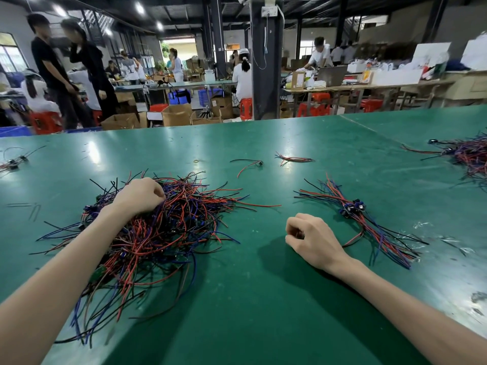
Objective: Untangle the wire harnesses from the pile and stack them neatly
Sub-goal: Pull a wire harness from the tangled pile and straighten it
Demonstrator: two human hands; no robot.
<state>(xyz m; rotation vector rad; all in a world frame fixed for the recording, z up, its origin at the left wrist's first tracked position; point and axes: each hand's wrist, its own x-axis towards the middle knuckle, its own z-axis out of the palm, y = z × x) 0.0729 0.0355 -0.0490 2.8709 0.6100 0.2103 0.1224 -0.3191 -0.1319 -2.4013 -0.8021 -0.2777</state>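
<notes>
Left grip (139,196) clutches 9 o'clock harness pile (163,233) to free one; right grip (311,238) curled, contents unclear, beside 3 o'clock harness stack (369,225).

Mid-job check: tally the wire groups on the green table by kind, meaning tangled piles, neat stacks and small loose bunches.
Tangled piles: 2 (near-left pile, right-edge pile)
Neat stacks: 1 (right stack)
Small loose bunches: 3 (lone harness, far-centre bunch, left-edge bunch)
Total: 6
</notes>
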